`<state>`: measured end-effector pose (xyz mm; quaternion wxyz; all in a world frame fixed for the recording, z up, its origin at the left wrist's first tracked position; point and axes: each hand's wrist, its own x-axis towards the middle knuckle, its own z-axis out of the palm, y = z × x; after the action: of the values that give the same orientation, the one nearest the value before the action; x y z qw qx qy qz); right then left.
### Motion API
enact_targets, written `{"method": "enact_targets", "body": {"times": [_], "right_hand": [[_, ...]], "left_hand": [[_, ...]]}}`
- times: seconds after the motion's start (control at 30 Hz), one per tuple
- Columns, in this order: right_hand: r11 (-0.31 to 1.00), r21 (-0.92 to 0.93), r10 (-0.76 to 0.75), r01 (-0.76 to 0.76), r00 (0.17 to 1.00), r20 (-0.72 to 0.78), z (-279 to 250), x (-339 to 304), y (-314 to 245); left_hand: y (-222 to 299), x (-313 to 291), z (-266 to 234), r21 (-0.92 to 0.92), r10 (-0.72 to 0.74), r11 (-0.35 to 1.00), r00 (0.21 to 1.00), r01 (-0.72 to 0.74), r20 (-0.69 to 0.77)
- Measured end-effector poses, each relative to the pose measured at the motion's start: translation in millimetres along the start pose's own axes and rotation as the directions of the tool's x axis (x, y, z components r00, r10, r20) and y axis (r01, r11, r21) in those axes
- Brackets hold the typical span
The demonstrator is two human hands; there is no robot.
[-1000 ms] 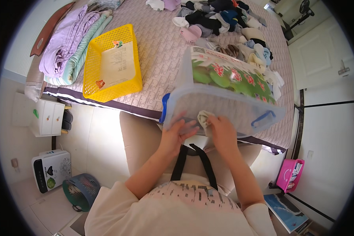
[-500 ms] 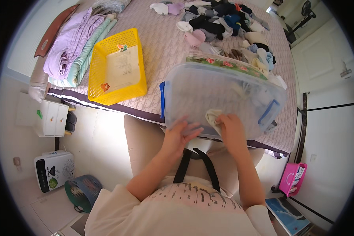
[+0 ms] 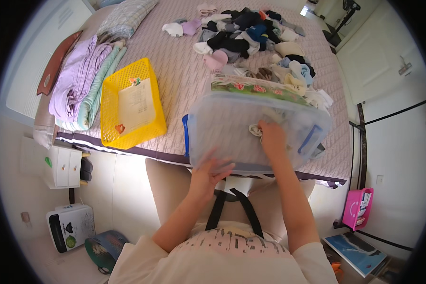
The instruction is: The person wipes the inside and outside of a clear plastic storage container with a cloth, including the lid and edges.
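Observation:
A clear plastic storage box (image 3: 222, 137) with blue side handles sits at the near edge of the bed. A few pale and grey socks (image 3: 288, 118) lie toward its right end. My right hand (image 3: 272, 139) reaches into the box, closed on a small cream-white sock (image 3: 255, 130) that looks rolled up. Over the near rim is my left hand (image 3: 208, 174), fingers apart and partly blurred; whether it touches the rim I cannot tell. Beyond the box lies a large loose heap of socks (image 3: 241, 40) in black, grey, white, pink and blue.
A yellow plastic basket (image 3: 160, 111) with a paper inside stands left of the box. Folded lilac and green bedding (image 3: 75, 87) lies farther left. A green floral-patterned box (image 3: 260, 88) is behind the clear box. A pink bin (image 3: 350, 210) stands on the floor at right.
My right hand has moved deeper over the box with the sock, which now looks more compact. My left hand has shifted slightly left and down. The whole view has tilted a little.

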<state>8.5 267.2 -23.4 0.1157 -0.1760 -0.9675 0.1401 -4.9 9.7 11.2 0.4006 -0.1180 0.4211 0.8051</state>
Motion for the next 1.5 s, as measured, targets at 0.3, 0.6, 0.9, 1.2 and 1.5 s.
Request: {"method": "enact_targets", "body": {"times": [0.3, 0.6, 0.9, 1.2, 1.5], "right_hand": [[0.982, 0.182, -0.047, 0.043, 0.999, 0.021, -12.4, -14.2, -2.1], [0.928, 0.351, 0.072, -0.122, 0.986, 0.153, -89.9, -85.5, -44.6], [0.990, 0.138, 0.000, -0.001, 1.000, 0.008, -17.8, -10.9, 2.9], [0.923, 0.376, 0.028, -0.084, 0.988, 0.152, -108.2, -104.5, -69.4], [0.996, 0.065, 0.069, -0.065, 0.995, -0.069, -18.6, -58.4, 4.0]], "left_hand": [[-75.6, 17.5, 65.8, -0.232, -0.068, 0.965, 0.970, 0.123, 0.234], [-67.7, 14.2, 69.1, -0.355, -0.065, 0.922, 0.967, 0.152, 0.245], [-69.2, 14.0, 74.2, -0.405, -0.044, 0.899, 0.953, 0.169, 0.300], [-90.3, 25.0, 51.5, -0.454, -0.095, 0.849, 0.922, 0.272, 0.374], [-81.7, 13.5, 60.7, -0.446, -0.111, 0.856, 0.936, 0.261, 0.334]]}}
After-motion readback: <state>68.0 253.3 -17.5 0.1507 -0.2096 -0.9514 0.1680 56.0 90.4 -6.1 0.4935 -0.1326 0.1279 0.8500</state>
